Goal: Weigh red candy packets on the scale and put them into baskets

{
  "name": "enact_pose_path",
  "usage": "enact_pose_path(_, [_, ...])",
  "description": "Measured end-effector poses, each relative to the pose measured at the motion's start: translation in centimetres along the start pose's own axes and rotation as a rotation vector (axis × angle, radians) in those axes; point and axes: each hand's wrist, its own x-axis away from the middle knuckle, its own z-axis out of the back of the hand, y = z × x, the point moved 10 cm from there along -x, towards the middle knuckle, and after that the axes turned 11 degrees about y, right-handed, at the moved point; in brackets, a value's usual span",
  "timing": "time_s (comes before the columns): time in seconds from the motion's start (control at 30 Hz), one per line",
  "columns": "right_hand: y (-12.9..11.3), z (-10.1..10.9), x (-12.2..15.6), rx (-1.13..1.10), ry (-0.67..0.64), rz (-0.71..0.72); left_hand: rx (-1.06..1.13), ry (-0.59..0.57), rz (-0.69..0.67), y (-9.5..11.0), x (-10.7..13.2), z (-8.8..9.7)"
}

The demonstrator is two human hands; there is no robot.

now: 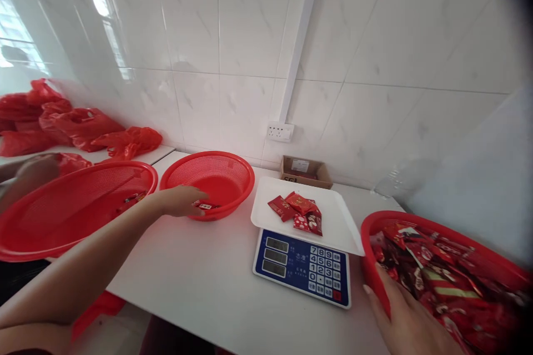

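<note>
My left hand (pixel 183 201) reaches over the near rim of a round red basket (pixel 231 163). A small red packet (pixel 208 206) with a white label lies between its slightly blurred fingers and thumb. At the lower right, my right hand (pixel 410 316) is at the rim of a second red basket (pixel 377 221), thumb and index finger spread apart. Red snack packets (pixel 445 272) fill this basket; some of my right fingers are hidden. Between the hands stands a digital scale (pixel 302 266). Several red packets (pixel 297 211) lie on its white tray (pixel 333 222).
A large red basket (pixel 79 177) with a few packets is at the left, beside another person's hand (pixel 37 172). Red plastic bags (pixel 79 125) are piled along the wall. Behind the scale sits a small cardboard box (pixel 306 171), below a wall socket (pixel 280 132).
</note>
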Motion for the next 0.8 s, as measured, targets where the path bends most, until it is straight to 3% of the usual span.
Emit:
enact_pose_path(0.13, [-0.2,0.9,-0.2,0.001,-0.041,-0.075,0.099,0.007,-0.287,9.6,-2.1,-1.7])
enact_pose_path(0.23, [-0.3,1.2,-0.3,-0.030,-0.050,-0.103,0.190,-0.068,-0.402,16.5,-4.5,-5.8])
enact_pose_path(0.33, [-0.3,1.3,-0.3,-0.048,-0.038,-0.102,0.164,-0.049,-0.412,20.9,-7.6,-9.3])
enact_pose_path(0.43, [-0.3,1.2,-0.1,-0.041,-0.024,-0.091,0.095,-0.127,-0.424,23.3,-9.6,-12.6])
enact_pose_path(0.5, [-0.3,1.1,0.0,-0.036,-0.026,-0.080,0.025,-0.134,-0.473,24.3,-10.3,-13.8])
enact_pose_path(0.67, [-0.8,1.9,0.1,-0.052,-0.020,-0.044,0.011,0.079,-0.580,25.3,-11.1,-13.0])
enact_pose_path(0.8, [-0.8,2.3,0.0,-0.048,-0.026,-0.061,0.075,0.120,-0.595,25.0,-11.4,-12.2])
